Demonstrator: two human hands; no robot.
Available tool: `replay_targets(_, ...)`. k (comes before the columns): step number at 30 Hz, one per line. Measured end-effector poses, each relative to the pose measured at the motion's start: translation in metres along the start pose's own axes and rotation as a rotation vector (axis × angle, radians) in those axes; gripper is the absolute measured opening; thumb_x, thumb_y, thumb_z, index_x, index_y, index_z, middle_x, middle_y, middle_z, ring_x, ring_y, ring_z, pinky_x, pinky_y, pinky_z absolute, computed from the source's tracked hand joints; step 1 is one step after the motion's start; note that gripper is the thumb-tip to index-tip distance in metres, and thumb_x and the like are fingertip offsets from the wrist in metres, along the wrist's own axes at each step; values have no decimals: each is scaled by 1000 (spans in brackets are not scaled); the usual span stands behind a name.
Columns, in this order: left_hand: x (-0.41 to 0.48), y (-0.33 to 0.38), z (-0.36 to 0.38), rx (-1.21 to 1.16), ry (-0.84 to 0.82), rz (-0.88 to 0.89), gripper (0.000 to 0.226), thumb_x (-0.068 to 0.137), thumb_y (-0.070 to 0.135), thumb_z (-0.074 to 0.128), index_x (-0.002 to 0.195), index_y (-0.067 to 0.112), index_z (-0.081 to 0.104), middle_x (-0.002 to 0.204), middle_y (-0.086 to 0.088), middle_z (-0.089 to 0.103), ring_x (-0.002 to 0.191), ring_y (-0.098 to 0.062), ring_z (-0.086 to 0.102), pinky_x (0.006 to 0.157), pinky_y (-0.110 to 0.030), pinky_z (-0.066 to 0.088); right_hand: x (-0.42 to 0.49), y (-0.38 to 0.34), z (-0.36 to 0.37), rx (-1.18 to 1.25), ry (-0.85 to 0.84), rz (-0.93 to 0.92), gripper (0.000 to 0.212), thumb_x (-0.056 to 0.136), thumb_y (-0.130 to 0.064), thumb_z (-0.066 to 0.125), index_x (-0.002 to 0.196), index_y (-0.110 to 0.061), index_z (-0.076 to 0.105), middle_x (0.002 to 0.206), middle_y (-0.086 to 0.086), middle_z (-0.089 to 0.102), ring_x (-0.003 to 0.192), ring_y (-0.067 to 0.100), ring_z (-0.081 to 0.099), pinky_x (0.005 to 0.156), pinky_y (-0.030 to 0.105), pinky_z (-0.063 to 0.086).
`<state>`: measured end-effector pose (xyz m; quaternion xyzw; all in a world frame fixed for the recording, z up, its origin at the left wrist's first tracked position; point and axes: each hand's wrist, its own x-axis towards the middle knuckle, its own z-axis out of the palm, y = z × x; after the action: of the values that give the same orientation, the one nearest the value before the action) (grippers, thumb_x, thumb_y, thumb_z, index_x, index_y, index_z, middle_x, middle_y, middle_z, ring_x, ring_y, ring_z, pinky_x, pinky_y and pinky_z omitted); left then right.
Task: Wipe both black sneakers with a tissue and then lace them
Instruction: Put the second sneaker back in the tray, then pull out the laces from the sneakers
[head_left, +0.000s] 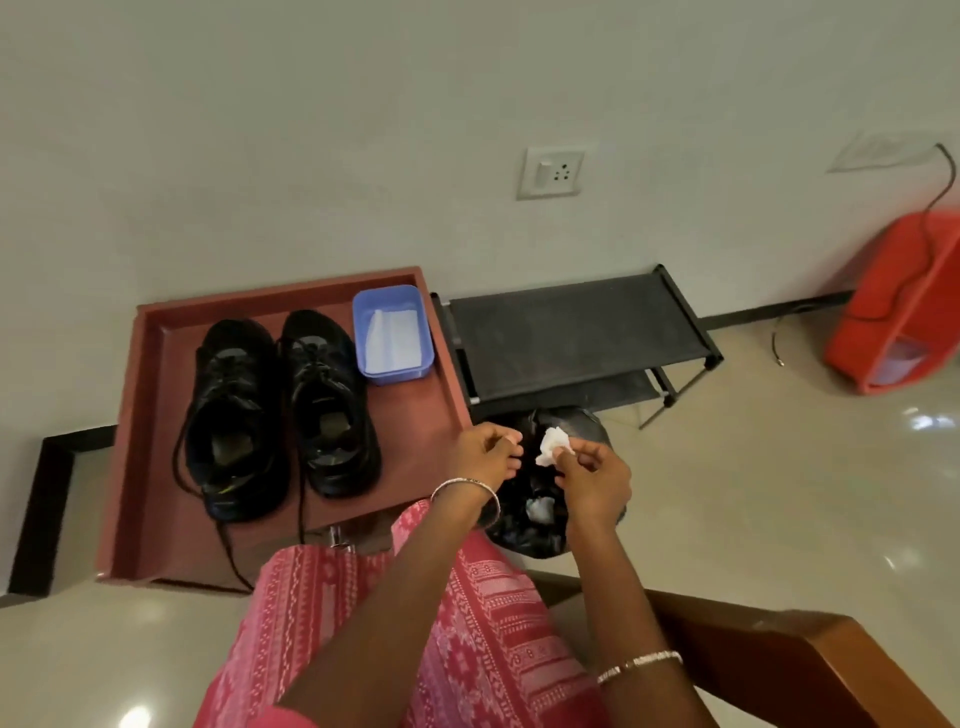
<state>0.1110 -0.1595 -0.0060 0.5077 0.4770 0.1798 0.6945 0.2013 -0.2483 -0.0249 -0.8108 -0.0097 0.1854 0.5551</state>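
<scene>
Seen from your head looking down, both of your arms reach forward at the centre of the frame. Your right hand (592, 480) pinches a crumpled white tissue (555, 444) between thumb and fingertips. It holds the tissue directly above a black bin bag (524, 538) on the floor, where another white wad already lies. Your left hand (485, 449) is just beside it, to the left. Its fingers are loosely curled and nothing shows in them.

The two black sneakers sit side by side on a reddish-brown tray (415, 415), left of centre. The left-hand sneaker (234, 415) and the right-hand sneaker (330, 400) both run lengthwise up the frame, toes toward the wall at the top and open heels toward you. Their laces hang loose, and one lace (228, 551) trails off the tray's lower edge. A blue tub (392, 332) holding clean tissues stands on the tray just right of the toes.

The wiping looks finished, so the next moves are probably dropping the tissue and then lacing. The sneakers lie to the left of both hands. Your free left hand is the nearer one, and the right-hand sneaker is the closer of the pair.
</scene>
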Motion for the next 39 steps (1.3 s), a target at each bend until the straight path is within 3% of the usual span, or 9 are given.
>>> replay_targets(2, 12, -5, 9, 23, -11, -12, 19, 99, 4, 53, 87, 11, 65, 76, -6, 66, 62, -13, 63, 55, -15, 53, 21, 19, 2, -24, 66, 89, 19, 77, -10, 81, 79, -25, 70, 80, 2, 74, 74, 22, 72, 75, 48, 61)
replay_targets(6, 26, -11, 14, 33, -20, -6, 17, 99, 3, 53, 91, 8, 68, 78, -6, 68, 67, -16, 65, 59, -18, 55, 54, 44, 10, -90, 43, 306, 29, 76, -6, 82, 102, -13, 72, 101, 12, 73, 93, 30, 70, 90, 47, 57)
replay_targets(10, 28, -11, 2, -7, 20, 9, 18, 98, 4, 55, 89, 11, 69, 82, -8, 71, 73, -16, 68, 63, -19, 56, 69, 55, 12, -118, 134, 371, 22, 80, -6, 74, 85, -27, 68, 97, 15, 74, 93, 36, 71, 89, 48, 58)
replay_targets(14, 19, 2, -24, -100, 80, 22, 17, 100, 3, 53, 92, 7, 67, 79, -7, 68, 68, -14, 64, 57, -15, 53, 52, 43, 21, -108, 113, 253, 18, 86, -9, 70, 83, -27, 73, 92, 9, 74, 89, 30, 72, 87, 47, 59)
replay_targets(19, 5, 18, -80, -232, 285, 116, 12, 99, 0, 55, 97, 0, 67, 78, -11, 68, 67, -17, 65, 62, -19, 57, -2, 7, 46, 11, -127, 49, 16, 91, -3, 65, 90, -15, 75, 89, 6, 76, 80, 17, 73, 75, 34, 61)
replay_targets(28, -7, 6, -175, -163, 769, 218, 20, 94, 4, 58, 87, 20, 69, 78, -6, 71, 77, -20, 71, 82, -40, 60, -79, -28, 137, -99, -468, -236, 21, 86, -8, 67, 81, -27, 76, 78, -5, 75, 76, 17, 72, 79, 45, 60)
replay_targets(31, 2, 9, -190, -49, 896, 214, 13, 92, 6, 63, 92, 18, 67, 79, 3, 67, 74, -10, 65, 84, -39, 57, -91, -35, 171, -161, -503, -323, 20, 85, -9, 69, 82, -27, 76, 76, -11, 72, 72, 3, 66, 73, 15, 51)
replay_targets(36, 30, 10, -204, 145, 785, 164, 41, 86, 6, 71, 125, 10, 58, 120, -6, 66, 112, -19, 63, 97, -33, 51, -90, -48, 222, -222, -493, -403, 12, 89, -10, 69, 97, -16, 76, 83, -5, 71, 72, -3, 60, 66, -2, 39)
replay_targets(39, 45, 6, -211, 286, 666, 122, 48, 87, 12, 73, 131, 12, 55, 128, -6, 63, 120, -22, 60, 100, -33, 48, -78, -54, 252, -268, -515, -395, 13, 92, -22, 69, 100, -14, 76, 89, -2, 72, 77, 5, 61, 73, 9, 46)
